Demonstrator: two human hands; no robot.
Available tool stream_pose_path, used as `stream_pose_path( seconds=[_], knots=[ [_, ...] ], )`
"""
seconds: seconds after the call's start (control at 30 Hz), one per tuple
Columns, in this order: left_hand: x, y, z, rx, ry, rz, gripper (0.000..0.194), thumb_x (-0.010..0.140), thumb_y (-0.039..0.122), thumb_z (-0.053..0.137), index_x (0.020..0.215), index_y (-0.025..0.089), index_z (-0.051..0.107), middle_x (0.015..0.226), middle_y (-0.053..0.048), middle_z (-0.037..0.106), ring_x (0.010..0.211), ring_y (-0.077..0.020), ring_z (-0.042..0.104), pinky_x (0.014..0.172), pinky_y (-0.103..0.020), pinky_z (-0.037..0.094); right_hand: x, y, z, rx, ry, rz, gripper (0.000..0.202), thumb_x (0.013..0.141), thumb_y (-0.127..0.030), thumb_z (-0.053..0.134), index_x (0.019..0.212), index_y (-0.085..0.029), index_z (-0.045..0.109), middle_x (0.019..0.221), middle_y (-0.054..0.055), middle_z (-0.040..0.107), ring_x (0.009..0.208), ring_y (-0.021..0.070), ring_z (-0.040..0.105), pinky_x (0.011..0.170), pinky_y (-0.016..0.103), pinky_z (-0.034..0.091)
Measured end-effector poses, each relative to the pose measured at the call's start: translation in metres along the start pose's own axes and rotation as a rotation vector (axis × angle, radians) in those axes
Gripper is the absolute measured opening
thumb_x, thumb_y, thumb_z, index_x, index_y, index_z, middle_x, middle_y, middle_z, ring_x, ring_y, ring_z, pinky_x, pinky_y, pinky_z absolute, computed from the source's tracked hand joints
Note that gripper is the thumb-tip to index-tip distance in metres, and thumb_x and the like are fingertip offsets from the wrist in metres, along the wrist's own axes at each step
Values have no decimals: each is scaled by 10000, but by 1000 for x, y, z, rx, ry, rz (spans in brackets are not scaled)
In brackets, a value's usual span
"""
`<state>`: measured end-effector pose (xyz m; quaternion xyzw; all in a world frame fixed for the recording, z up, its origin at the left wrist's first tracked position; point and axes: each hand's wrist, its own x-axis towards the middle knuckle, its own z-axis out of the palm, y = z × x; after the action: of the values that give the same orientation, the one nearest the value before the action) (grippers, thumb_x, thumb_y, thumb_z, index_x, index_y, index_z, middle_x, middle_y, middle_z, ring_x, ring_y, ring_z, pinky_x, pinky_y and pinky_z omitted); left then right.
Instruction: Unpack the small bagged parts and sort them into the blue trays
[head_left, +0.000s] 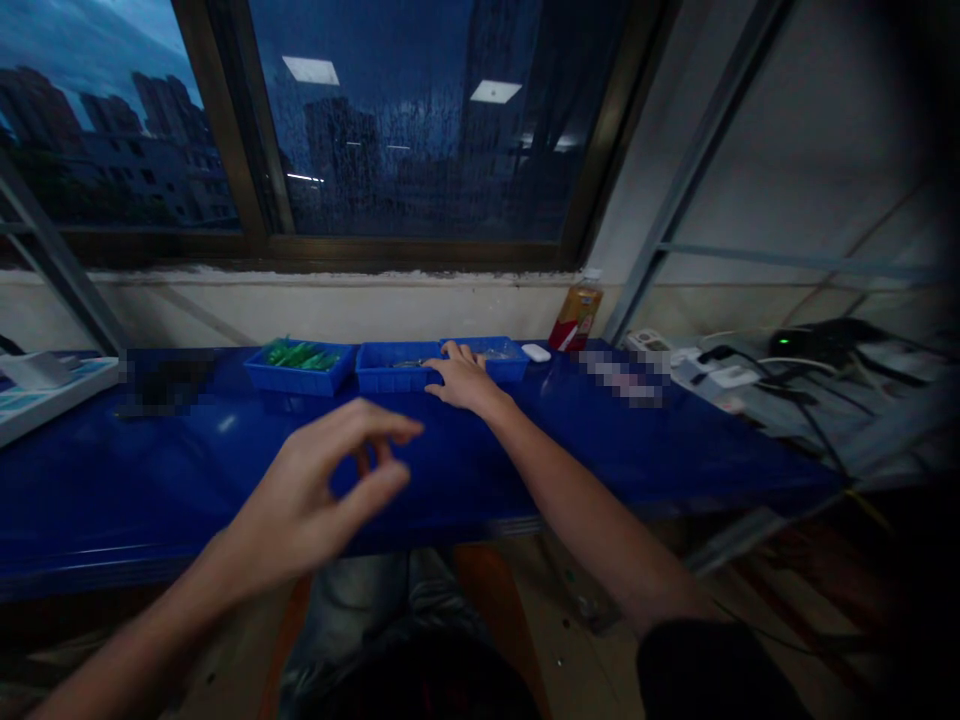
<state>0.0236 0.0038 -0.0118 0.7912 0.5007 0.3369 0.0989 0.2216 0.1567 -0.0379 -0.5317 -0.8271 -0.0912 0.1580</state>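
Note:
My left hand point(322, 490) hovers over the near part of the blue table. Its thumb and index finger curve towards each other with a gap, and nothing shows between them. Farther forward, my right hand point(466, 380) reaches to where two blue bins meet, fingers spread and palm down. The middle bin point(390, 380) has some thin metal-looking pieces in it. In the right bin point(512, 370) lie clear or silvery bits, too small to name. Whether the right fingertips touch a rim or the contents, I cannot tell. A left bin point(300, 381) holds green pieces point(296, 355).
A drink bottle point(576, 312) stands by the wall, with a white case point(536, 353) beside it. Chargers and cables point(724, 375) crowd the right side. At the left edge sits a white board-like item point(60, 395). A window point(420, 130) rises behind the table point(225, 470).

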Motion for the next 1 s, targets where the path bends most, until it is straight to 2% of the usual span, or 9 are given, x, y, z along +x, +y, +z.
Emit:
stream_pose_path(
  seconds=[0.17, 0.27, 0.43, 0.53, 0.73, 0.83, 0.93, 0.97, 1.0],
  knots=[
    [89, -64, 31, 222, 186, -183, 415, 807, 401, 441, 1060, 89, 546, 1082, -150, 537, 989, -247, 533, 900, -375, 404, -6, -13, 9, -89, 176, -79, 273, 783, -262, 559, 1049, -206, 592, 1124, 133, 464, 1069, 279, 382, 841, 439, 360],
    [109, -89, 42, 246, 227, -236, 453, 813, 412, 417, 1104, 75, 501, 1095, -160, 539, 1067, -257, 490, 933, -371, 375, -11, -16, 12, -81, 210, -165, 231, 807, -229, 516, 1013, -170, 605, 1101, 138, 480, 1066, 274, 376, 851, 418, 375],
    [101, -85, 40, 144, 263, -330, 531, 802, 449, 421, 1195, 92, 397, 1115, -173, 550, 1054, -269, 514, 891, -384, 400, -18, -14, 12, -83, 248, -254, 255, 829, -195, 466, 1047, -159, 593, 1121, 143, 493, 1115, 274, 334, 918, 427, 372],
    [101, -79, 42, 99, 225, -399, 562, 816, 469, 383, 1226, 86, 352, 1124, -200, 550, 1065, -293, 519, 886, -411, 393, -23, -14, 13, -60, 250, -319, 293, 837, -186, 442, 1104, -164, 562, 1163, 137, 480, 1156, 270, 315, 943, 435, 375],
    [117, -80, 64, 49, 301, -400, 584, 804, 474, 397, 1211, 57, 345, 1216, -252, 455, 1181, -325, 405, 948, -432, 331, -39, -25, 6, 61, 265, -339, 441, 821, -356, 473, 1218, -164, 481, 1259, 144, 387, 1211, 267, 294, 965, 438, 371],
    [128, -80, 75, -14, 354, -504, 608, 795, 487, 394, 1217, 53, 342, 1228, -255, 429, 1207, -340, 362, 965, -452, 307, -28, -24, -7, 124, 350, -248, 504, 812, -420, 465, 1252, -174, 454, 1247, 141, 398, 1165, 257, 365, 952, 407, 373],
    [135, -78, 83, -51, 395, -558, 608, 801, 485, 368, 1238, 64, 322, 1222, -249, 427, 1207, -340, 356, 957, -470, 311, 0, -15, -14, 231, 481, 15, 545, 806, -483, 438, 1224, -137, 483, 1181, 150, 484, 1124, 258, 423, 954, 398, 344],
    [136, -77, 86, -60, 397, -558, 604, 805, 487, 351, 1247, 77, 314, 1226, -243, 425, 1206, -337, 357, 946, -476, 323, 10, -13, -13, 291, 459, 92, 543, 799, -507, 433, 1171, -124, 531, 1124, 147, 536, 1092, 257, 457, 940, 387, 351],
    [137, -76, 88, -67, 393, -563, 603, 808, 495, 332, 1258, 95, 306, 1236, -237, 419, 1205, -335, 358, 931, -486, 336, 20, -11, -11, 369, 360, 120, 515, 804, -523, 409, 1081, -129, 594, 1043, 129, 593, 1034, 245, 506, 904, 365, 378]
  ],
)
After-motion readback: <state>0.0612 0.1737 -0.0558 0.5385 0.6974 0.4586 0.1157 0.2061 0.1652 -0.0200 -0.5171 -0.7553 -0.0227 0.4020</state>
